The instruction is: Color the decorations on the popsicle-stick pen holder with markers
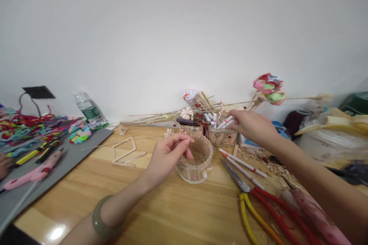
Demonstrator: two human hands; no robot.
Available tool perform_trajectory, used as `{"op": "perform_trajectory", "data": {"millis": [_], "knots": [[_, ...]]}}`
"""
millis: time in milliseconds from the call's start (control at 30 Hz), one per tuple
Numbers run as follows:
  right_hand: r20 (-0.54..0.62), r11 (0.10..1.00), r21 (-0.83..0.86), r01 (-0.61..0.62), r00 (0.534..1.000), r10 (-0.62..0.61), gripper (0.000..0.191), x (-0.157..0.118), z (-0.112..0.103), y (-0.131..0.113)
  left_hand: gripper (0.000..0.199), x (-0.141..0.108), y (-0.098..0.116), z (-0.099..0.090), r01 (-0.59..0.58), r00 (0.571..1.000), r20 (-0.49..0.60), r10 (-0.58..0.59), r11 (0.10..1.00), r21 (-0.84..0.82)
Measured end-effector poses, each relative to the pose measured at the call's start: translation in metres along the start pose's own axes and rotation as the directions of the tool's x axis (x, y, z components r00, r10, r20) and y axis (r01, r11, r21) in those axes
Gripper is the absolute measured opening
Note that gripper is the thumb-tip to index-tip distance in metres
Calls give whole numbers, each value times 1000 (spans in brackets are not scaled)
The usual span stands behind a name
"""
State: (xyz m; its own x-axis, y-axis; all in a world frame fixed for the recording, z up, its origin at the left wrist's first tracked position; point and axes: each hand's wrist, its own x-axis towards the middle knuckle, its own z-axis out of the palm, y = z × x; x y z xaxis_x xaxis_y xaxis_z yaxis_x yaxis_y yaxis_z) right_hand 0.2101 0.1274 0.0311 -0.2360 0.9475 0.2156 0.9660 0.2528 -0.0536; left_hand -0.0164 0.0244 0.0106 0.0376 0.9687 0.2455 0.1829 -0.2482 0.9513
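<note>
My left hand (172, 151) is over the left rim of a round basket (195, 170) made of wooden sticks, its fingers curled together; whether they hold anything small is hidden. At the back, my right hand (244, 122) has its fingertips closed around a white paper roll (228, 121) at the top of a second stick container (222, 138). Several more white rolls (212, 118) stand in that container. Two long white rolls (247, 164) with orange bands lie on the table beside the round basket.
Scissors (244, 187) with red handles and yellow-handled pliers (247, 214) lie front right, near a pink tool (319, 210). A stick frame (125, 151) lies left. A bottle (87, 107) leans on the wall. Another person's hand (4, 166) shows at the left edge.
</note>
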Motion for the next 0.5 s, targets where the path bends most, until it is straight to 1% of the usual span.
{"op": "perform_trajectory", "data": {"millis": [100,200,267,333,400,433,467,500], "knots": [[-35,998,55,8,999,-6,25,2,-1,1,20,-1,2,0,2,1000,-2,-2,1000,2],[-126,982,190,-3,992,27,23,7,-7,4,21,0,4,0,29,1000,-11,-29,999,-16],[-210,950,311,8,976,60,23,8,-15,3,21,0,4,0,52,999,-5,-52,998,-43],[-328,898,437,44,938,113,23,4,-28,-1,21,1,3,0,54,999,5,-54,997,-55],[-451,825,555,106,872,191,23,-8,-43,-10,19,1,3,0,29,1000,6,-28,998,-56],[-488,782,608,138,842,231,24,-16,-50,-15,18,0,3,0,11,1000,4,-10,998,-59],[-504,739,653,167,824,259,25,-25,-56,-21,17,-1,4,0,-9,1000,0,9,998,-67],[-506,699,689,195,819,270,23,-35,-60,-28,16,-2,5,1,-28,1000,-4,28,996,-80]]}}
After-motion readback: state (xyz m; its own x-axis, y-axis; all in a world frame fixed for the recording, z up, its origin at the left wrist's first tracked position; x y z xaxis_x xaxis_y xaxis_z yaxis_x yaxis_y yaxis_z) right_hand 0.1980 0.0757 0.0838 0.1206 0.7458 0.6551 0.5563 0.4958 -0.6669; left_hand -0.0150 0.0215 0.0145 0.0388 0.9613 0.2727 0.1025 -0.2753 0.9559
